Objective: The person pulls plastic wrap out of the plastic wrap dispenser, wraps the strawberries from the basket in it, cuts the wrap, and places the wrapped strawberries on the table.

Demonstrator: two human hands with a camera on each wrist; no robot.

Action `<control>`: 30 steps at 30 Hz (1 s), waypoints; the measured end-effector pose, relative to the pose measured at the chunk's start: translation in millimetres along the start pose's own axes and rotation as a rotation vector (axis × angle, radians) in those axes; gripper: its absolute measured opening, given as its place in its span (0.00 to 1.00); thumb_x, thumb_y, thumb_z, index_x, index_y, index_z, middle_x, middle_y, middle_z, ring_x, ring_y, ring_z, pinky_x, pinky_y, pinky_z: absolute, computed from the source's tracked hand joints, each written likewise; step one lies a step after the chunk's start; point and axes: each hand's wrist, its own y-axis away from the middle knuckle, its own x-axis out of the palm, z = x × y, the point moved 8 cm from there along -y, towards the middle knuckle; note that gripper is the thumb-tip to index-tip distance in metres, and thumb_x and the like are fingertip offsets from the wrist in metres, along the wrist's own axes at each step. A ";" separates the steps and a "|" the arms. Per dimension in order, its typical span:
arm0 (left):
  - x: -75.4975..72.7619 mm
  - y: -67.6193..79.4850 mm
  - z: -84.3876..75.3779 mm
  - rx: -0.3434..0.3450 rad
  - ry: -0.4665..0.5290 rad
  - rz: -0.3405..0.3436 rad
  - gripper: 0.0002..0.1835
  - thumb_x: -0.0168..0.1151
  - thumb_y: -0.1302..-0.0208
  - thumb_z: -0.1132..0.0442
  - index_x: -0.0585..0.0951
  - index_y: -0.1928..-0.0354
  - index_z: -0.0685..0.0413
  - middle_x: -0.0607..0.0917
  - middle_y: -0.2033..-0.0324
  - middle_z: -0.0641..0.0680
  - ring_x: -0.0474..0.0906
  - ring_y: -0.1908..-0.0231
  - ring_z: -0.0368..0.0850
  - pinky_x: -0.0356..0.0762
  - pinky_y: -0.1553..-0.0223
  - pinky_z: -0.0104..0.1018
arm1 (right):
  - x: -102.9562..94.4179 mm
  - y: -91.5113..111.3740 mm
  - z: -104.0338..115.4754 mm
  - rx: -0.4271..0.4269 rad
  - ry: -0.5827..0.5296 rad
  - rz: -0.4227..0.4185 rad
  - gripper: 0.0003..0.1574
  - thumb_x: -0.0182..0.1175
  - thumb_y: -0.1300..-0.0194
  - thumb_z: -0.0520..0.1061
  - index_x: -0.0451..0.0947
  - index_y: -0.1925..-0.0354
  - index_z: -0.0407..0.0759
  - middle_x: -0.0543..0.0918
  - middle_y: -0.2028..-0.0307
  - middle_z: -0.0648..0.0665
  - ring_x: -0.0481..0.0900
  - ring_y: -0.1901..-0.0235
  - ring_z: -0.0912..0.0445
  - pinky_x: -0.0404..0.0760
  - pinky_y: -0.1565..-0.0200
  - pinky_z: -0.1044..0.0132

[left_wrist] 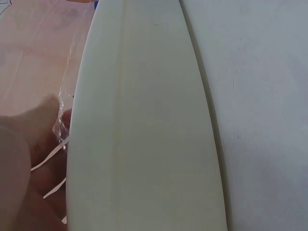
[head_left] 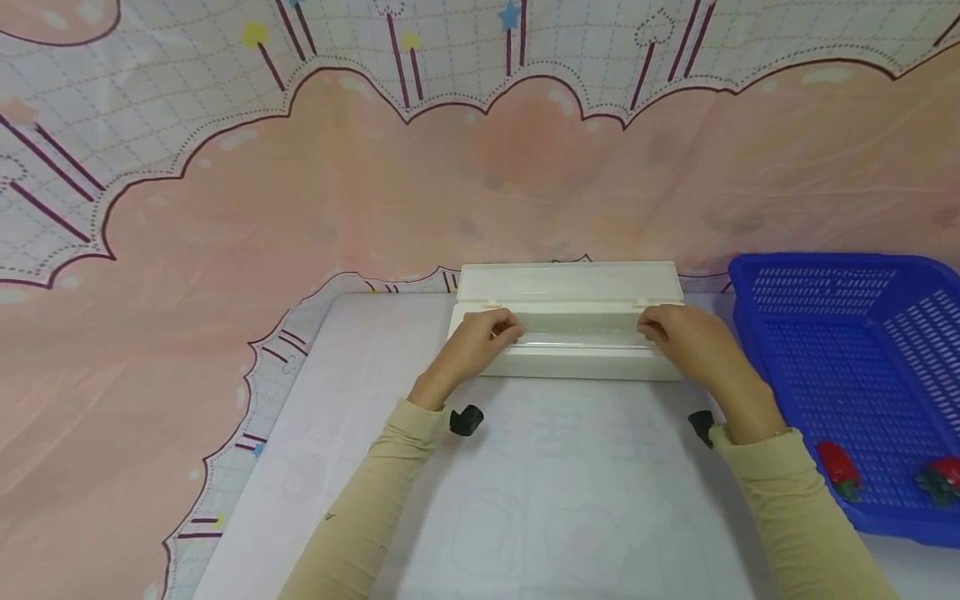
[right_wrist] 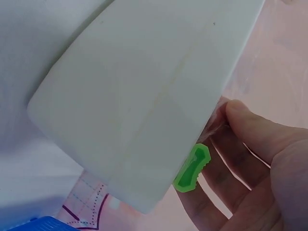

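A white cling film dispenser (head_left: 577, 364) lies lengthwise across the white board, its lid (head_left: 570, 282) tipped back. At its left end, my left hand (head_left: 480, 337) pinches the edge of clear cling film (left_wrist: 60, 127) between thumb and fingers. My right hand (head_left: 690, 342) pinches the film (right_wrist: 215, 120) at the other end, thumb against the index finger. In the right wrist view, a green slide cutter (right_wrist: 192, 168) sticks out at the dispenser's edge beside the right fingers. The dispenser's front wall fills much of both wrist views.
A blue plastic basket (head_left: 847, 260) stands right of the dispenser, close to the right forearm. Inside are two red strawberries (head_left: 838, 465) with green leaves. The white board (head_left: 322, 500) lies on a pink patterned cloth (head_left: 225, 333) that continues behind it.
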 end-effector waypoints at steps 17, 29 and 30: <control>-8.2 2.1 -1.5 0.035 -0.064 -0.068 0.09 0.59 0.33 0.69 0.85 0.55 0.58 0.87 0.61 0.52 0.82 0.60 0.43 0.81 0.56 0.35 | -1.8 -0.8 -1.2 0.005 -0.020 -0.024 0.08 0.58 0.29 0.39 0.83 0.59 0.36 0.85 0.68 0.42 0.80 0.70 0.49 0.79 0.65 0.47; -23.6 8.1 -3.9 -0.020 -0.267 -0.233 0.06 0.64 0.35 0.65 0.85 0.58 0.56 0.89 0.65 0.52 0.85 0.64 0.45 0.82 0.62 0.40 | -3.0 -0.6 -2.0 0.006 -0.021 -0.044 0.09 0.57 0.27 0.39 0.82 0.57 0.36 0.85 0.66 0.41 0.82 0.67 0.47 0.79 0.62 0.46; -24.0 9.0 -4.4 -0.023 -0.287 -0.240 0.06 0.64 0.34 0.64 0.85 0.58 0.56 0.89 0.66 0.52 0.85 0.64 0.45 0.82 0.63 0.40 | -2.8 -0.8 -2.2 0.005 -0.020 -0.046 0.09 0.57 0.27 0.39 0.82 0.57 0.36 0.85 0.65 0.40 0.82 0.67 0.47 0.79 0.62 0.46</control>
